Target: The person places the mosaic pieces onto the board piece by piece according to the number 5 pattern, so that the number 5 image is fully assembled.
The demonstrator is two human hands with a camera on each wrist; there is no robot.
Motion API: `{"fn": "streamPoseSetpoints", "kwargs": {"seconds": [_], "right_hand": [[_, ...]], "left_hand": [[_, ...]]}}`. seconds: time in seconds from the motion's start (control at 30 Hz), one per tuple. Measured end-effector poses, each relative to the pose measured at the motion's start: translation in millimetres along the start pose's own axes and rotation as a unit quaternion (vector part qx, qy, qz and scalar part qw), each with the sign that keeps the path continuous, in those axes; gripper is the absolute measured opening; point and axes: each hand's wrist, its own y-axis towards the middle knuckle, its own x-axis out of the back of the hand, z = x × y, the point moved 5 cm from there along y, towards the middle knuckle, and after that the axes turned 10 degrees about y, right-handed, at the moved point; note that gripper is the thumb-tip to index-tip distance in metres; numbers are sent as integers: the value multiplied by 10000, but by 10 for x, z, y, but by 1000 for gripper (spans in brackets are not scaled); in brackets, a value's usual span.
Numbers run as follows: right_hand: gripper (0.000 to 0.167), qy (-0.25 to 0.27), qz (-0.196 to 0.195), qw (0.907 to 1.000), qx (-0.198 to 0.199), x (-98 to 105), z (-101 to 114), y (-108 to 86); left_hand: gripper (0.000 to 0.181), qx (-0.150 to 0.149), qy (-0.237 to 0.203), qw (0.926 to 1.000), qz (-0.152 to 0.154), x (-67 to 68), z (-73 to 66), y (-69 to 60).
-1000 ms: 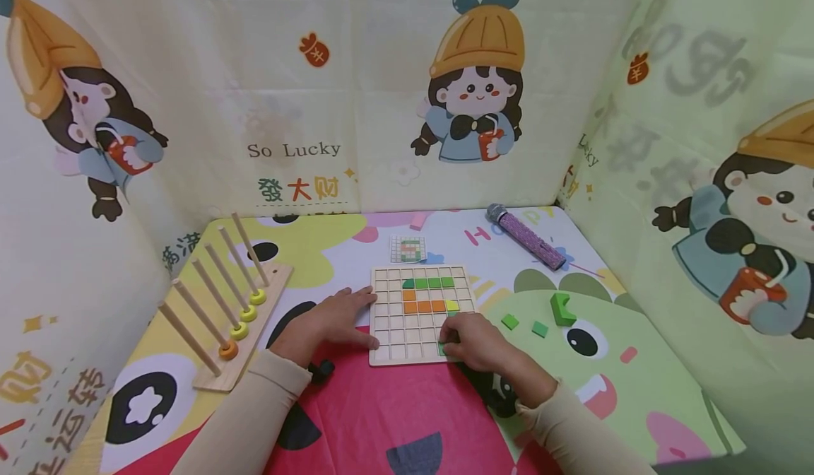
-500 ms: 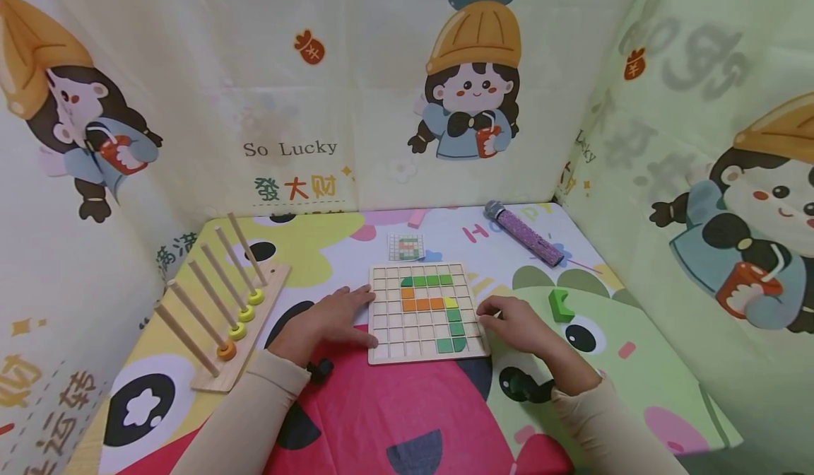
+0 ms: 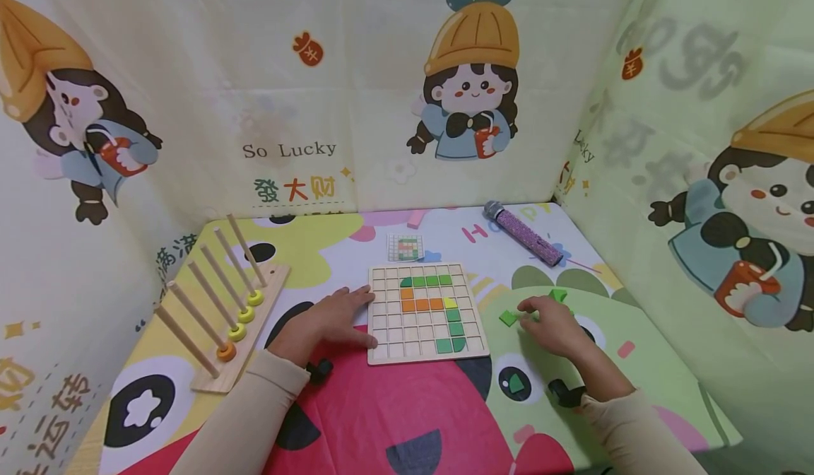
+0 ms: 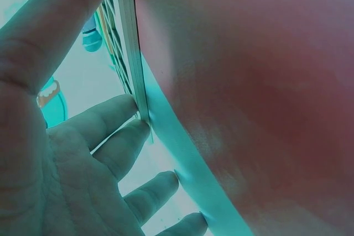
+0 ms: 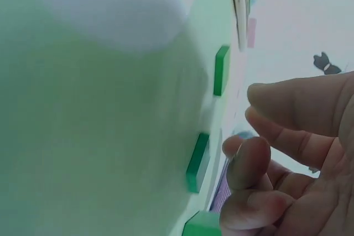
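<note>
A wooden grid board (image 3: 394,330) bears orange (image 3: 419,305), yellow (image 3: 449,303) and green tiles (image 3: 456,329) in a curving line. My left hand (image 3: 324,319) rests against the board's left edge, fingers spread; in the left wrist view its fingertips meet the wooden edge (image 4: 133,53). Right of the board, my right hand (image 3: 552,326) hovers low over loose green pieces. A green square tile (image 3: 508,318) lies just left of its fingertips, and a notched green block (image 3: 557,295) is partly hidden behind it. The right wrist view shows nothing between finger and thumb, above a darker green tile (image 5: 198,164).
A small printed grid card (image 3: 405,247) lies behind the board. Farther right is a purple glittery microphone (image 3: 528,237). A wooden peg stand (image 3: 254,319) with yellow and orange rings stands at the left. A green triangle (image 3: 515,384), loose or printed, shows on the patterned cloth.
My right hand has left the lower right of the board and moved right to the loose green pieces. More green tiles now show at the board's lower right. My left hand stays put.
</note>
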Motion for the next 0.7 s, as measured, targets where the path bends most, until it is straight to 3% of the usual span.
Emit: {"fn": "streamPoseSetpoints", "kwargs": {"seconds": [0.33, 0.7], "right_hand": [[33, -573, 85, 9977, -366, 27, -151, -40], [27, -576, 51, 9962, -652, 25, -190, -62]], "left_hand": [[101, -36, 48, 10000, 5, 6, 6, -11], [100, -46, 48, 10000, 20, 29, 3, -20]]}}
